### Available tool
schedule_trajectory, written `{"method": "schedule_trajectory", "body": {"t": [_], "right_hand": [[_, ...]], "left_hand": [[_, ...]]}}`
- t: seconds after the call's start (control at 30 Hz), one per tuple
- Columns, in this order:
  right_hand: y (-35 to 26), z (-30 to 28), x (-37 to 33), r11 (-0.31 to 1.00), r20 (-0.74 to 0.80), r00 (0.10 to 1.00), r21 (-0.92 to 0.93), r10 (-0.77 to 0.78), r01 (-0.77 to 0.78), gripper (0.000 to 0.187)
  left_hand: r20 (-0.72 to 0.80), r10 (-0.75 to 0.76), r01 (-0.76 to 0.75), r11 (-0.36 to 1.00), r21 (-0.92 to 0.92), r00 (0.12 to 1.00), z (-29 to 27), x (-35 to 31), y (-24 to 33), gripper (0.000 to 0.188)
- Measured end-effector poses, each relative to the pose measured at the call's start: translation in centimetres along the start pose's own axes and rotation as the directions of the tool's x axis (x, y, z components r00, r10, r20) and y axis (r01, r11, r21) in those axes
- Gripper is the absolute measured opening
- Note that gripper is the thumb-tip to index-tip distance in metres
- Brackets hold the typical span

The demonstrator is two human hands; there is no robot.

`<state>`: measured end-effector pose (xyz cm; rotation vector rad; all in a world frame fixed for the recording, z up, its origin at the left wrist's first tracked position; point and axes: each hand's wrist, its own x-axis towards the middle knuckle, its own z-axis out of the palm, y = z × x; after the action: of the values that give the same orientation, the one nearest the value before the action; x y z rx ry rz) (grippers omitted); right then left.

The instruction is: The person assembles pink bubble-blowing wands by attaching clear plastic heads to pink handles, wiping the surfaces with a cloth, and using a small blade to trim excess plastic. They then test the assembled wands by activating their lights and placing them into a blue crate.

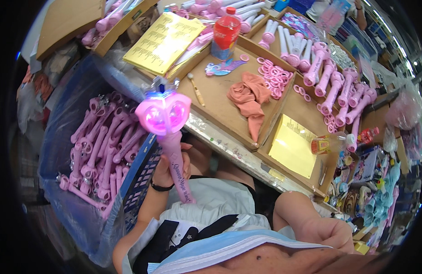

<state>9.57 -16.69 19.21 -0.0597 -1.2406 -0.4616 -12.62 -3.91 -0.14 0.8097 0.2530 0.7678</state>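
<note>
Wand: your left hand (167,170) has its fingers wrapped tight round the handle of a pink toy wand (167,132), held upright with its heart-shaped head lit up, just off the near edge of the worktop (229,147).
Right hand: your right hand (332,234) rests low at your side, well away from the wand; its fingers are curled, and you cannot tell whether they hold anything.
Beside the wand: a blue bin (128,187) lined with plastic stands just left of the wand, heaped with pink wand bodies (99,150). Its rim sits close against your left wrist.
Beyond the wand: a shallow cardboard tray (211,98) lies on the worktop right of the wand's head, carrying a crumpled pink cloth (249,98), a small brush (196,89), a red drink bottle (225,32) and a scatter of pink rings (275,75).
Farther from the wand: yellow sheets (163,41) lie above it; a second tray with a yellow pad (293,146) and a small bottle (327,144) lies well to its right, under rows of pink handles (332,84).
Surface: the worktop is crowded, with a bare taped strip along its near edge.
Room: packed boxes and bagged stock ring the worktop on every side.
Open room: free space around the wand is limited to the gap between bin, worktop edge and your lap.
</note>
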Motion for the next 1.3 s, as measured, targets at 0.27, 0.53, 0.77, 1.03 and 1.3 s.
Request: {"method": "schedule_trajectory", "body": {"t": [0.27,0.53,0.77,1.03,1.3], "right_hand": [[-0.8,-0.8,-0.4,0.973,0.021,0.976,0.075,0.216,-0.217,0.006],[-2.4,-4.5,-4.1,0.721,0.060,0.753,0.246,0.656,-0.648,0.027],[-3.6,-2.9,-19.1,-0.283,0.245,-0.402,-0.407,0.882,-0.869,0.073],[-5.5,-4.4,-23.9,-0.704,0.536,-0.631,-0.092,0.561,-0.704,0.040],[-4.1,-5.3,-23.4,-0.808,0.610,-0.662,-0.059,0.435,-0.586,0.033]], "left_hand": [[-0.110,-0.025,0.037,0.994,0.106,0.994,0.9,1.2,0.5,0.066],[-0.184,0.084,-0.016,0.939,0.344,0.979,2.2,2.6,1.1,0.040],[-0.253,0.310,-0.194,0.897,0.396,0.917,3.9,5.9,-0.6,0.039],[-0.035,0.156,-0.156,0.988,0.002,0.987,2.7,6.3,0.2,0.082],[-0.061,0.202,-0.209,0.969,-0.130,0.977,2.4,7.4,-0.7,0.079]]}}
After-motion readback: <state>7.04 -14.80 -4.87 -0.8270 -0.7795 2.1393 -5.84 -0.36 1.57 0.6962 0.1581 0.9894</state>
